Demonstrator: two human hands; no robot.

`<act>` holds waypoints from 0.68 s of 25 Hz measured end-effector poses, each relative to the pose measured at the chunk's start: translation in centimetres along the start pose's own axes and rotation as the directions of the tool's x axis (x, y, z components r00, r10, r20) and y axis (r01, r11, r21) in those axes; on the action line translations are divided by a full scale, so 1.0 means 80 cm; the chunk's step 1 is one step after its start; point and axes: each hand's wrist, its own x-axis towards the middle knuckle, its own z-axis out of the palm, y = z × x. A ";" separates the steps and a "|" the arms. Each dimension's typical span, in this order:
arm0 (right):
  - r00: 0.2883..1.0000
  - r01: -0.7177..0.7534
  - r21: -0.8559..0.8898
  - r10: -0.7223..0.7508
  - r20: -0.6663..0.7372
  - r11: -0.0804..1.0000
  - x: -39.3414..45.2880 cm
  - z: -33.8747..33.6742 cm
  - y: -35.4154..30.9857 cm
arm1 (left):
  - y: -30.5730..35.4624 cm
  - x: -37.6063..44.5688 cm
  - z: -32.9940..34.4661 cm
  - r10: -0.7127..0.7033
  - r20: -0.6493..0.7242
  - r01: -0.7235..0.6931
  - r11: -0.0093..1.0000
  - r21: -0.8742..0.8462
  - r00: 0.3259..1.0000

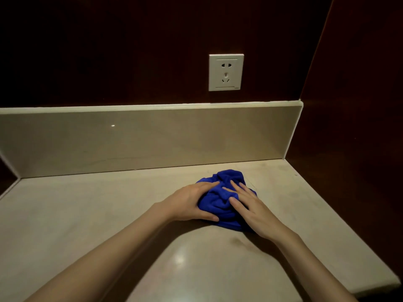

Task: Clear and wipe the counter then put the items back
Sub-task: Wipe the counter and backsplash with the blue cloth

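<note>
Your counter (87, 214) fills the lower two thirds of the frame, pale stone, glossy, with a light reflection low at centre. Its back edge meets a beige upstand (130, 144) that runs the full width across the middle of the frame. At far left a short return of the same upstand angles toward you. At right the counter butts against a dark wood side panel (359, 105), and its near right corner is rounded, low in the frame. Bare surface lies left of your hands and in front of them toward the bottom of the frame; right of the hands there is a narrower strip before the panel. A white wall socket (226, 72) sits on the dark wall above the upstand, right of centre.

The blue cloth (220, 201) lies bunched on the counter, right of centre, near the back edge but clear of the upstand.

Your left hand (189, 203) cups the cloth's left side, fingers together laid over its top, thumb along its near edge on the counter. Your right hand (253, 205) rests flat on the cloth's right half, fingers straight and slightly spread, thumb pressed into the folds at centre. The cloth's far end shows beyond both sets of fingertips.
</note>
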 end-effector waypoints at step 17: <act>0.894 0.345 0.023 -0.336 0.296 0.938 -0.032 0.193 -0.175 | -0.029 -0.334 -0.050 -0.337 -0.168 0.338 0.941 -0.019 0.926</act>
